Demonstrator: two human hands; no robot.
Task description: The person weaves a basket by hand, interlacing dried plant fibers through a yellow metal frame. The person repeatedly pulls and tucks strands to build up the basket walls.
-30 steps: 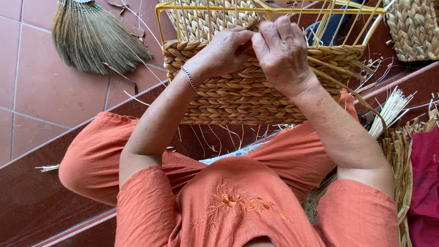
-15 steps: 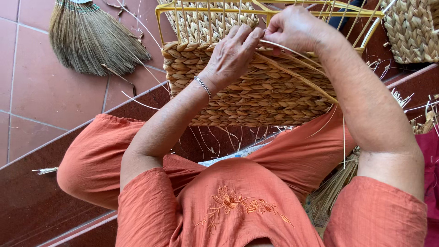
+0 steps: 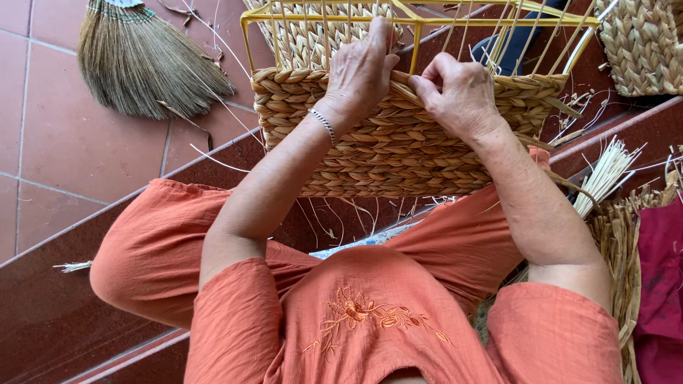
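We see the half-woven basket (image 3: 398,142) resting against the knees, its yellow wire frame (image 3: 420,21) rising above the braided rows. The left hand (image 3: 359,71) lies over the top braid, fingers hooked on a strand; the right hand (image 3: 459,96) pinches a straw strand (image 3: 420,89) at that edge. A broom (image 3: 142,60) lies left of the basket — well apart.

Straw broom (image 3: 146,67) lies on red tiled floor (image 3: 85,163), upper left, few loose straws beside it; second woven basket (image 3: 640,46) at top right corner; bundle of pale thin reeds (image 3: 605,174) at right, near pile of dry straw (image 3: 626,242); dark red cloth (image 3: 662,284) at right edge; dark polished stone step (image 3: 43,320) runs across lower left
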